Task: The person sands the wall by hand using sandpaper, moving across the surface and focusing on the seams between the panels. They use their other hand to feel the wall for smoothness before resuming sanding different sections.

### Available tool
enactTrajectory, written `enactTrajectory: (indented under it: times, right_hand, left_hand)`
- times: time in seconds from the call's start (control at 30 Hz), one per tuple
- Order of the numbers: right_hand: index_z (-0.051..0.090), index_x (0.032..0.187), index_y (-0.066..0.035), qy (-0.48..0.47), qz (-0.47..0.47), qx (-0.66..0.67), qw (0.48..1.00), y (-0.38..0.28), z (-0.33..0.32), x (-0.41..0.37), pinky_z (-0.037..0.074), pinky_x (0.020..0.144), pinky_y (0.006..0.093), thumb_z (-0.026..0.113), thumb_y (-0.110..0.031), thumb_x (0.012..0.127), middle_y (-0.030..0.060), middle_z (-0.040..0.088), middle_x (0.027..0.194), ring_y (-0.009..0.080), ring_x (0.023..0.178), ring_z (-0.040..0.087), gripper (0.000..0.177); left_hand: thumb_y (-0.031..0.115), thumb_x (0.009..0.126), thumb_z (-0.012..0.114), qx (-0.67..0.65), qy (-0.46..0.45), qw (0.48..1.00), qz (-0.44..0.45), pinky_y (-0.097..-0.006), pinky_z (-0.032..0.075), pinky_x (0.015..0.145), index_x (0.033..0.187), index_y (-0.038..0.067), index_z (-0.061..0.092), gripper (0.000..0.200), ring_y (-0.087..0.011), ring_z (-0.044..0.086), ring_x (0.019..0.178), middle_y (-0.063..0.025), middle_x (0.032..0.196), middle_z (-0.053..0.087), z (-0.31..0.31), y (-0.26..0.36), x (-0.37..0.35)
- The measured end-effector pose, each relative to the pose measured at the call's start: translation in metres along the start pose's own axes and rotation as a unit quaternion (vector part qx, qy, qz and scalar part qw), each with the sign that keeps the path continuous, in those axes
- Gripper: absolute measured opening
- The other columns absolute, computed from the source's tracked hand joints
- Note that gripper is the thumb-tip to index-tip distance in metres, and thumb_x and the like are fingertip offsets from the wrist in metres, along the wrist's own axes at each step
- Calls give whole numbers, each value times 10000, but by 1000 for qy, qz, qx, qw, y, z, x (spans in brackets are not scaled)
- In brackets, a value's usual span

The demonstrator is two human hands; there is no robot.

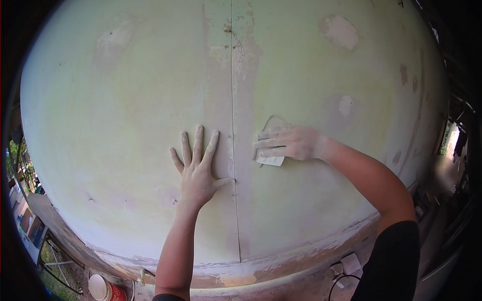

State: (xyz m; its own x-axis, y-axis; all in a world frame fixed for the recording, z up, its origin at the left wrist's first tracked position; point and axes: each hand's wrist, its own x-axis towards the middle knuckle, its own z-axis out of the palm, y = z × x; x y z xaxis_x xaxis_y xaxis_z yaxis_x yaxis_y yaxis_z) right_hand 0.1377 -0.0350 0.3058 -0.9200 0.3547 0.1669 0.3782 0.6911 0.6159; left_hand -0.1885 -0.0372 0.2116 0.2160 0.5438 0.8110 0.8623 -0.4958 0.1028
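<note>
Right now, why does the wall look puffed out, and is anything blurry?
Head view: the green wall bulges, probably from lens distortion; the corners go dark; a patch at far right is too blurry to make out; the left hand looks fairly sharp.

L hand (196, 175) on the wall (306, 65) mostly L of the seam (233, 95), R hand (298, 142) over sheet (271, 161) R of it, bucket (103, 288) btm L
</note>
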Motion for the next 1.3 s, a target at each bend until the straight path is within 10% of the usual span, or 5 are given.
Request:
enactTrajectory:
  times: [0.27, 0.57, 0.93, 1.2, 1.3]
  right_hand:
    - [705, 1420, -194, 414, 278, -103, 861, 93, -95, 35, 356, 1282, 476, 657, -34, 962, 89, 498, 1649, 349, 1550, 415, 488]
    - [696, 1418, -154, 72, 51, 27, 996, -46, 48, -24, 420, 1258, 440, 672, 27, 882, 13, 556, 1611, 264, 1553, 442, 567]
    - [677, 1458, -187, 442, 299, -115, 838, 94, -83, 49, 254, 1311, 533, 681, -84, 952, 100, 502, 1653, 375, 1575, 372, 516]
    - [706, 1420, -184, 137, 119, -34, 983, -45, 50, -14, 334, 1290, 503, 673, -28, 856, 35, 517, 1652, 296, 1558, 433, 586]
    - [713, 1418, -186, 267, 216, -100, 934, 12, -3, -32, 374, 1270, 471, 648, -14, 888, 57, 561, 1611, 306, 1538, 458, 561]
  left_hand:
    - [620, 451, 949, 22, 8, 1000, 16, -691, -43, 1295, 1711, 301, 294, 1456, -408, 25, 1666, -72, 1812, 156, -10, 11, 20]
    - [483, 507, 1005, -4, 6, 1000, 18, -714, -46, 1287, 1708, 353, 284, 1406, -380, 38, 1670, -39, 1810, 162, -13, 11, 18]
    - [583, 491, 974, 24, -7, 1000, 13, -680, -33, 1305, 1710, 296, 295, 1425, -391, 12, 1669, -76, 1809, 158, -12, 11, 18]
    - [569, 539, 964, 19, -16, 1000, 15, -701, -14, 1296, 1709, 335, 288, 1371, -388, 25, 1668, -47, 1806, 173, -13, 9, 16]
    - [589, 528, 960, 30, -12, 999, 18, -701, -12, 1296, 1710, 334, 285, 1384, -392, 23, 1668, -48, 1806, 173, -11, 8, 16]
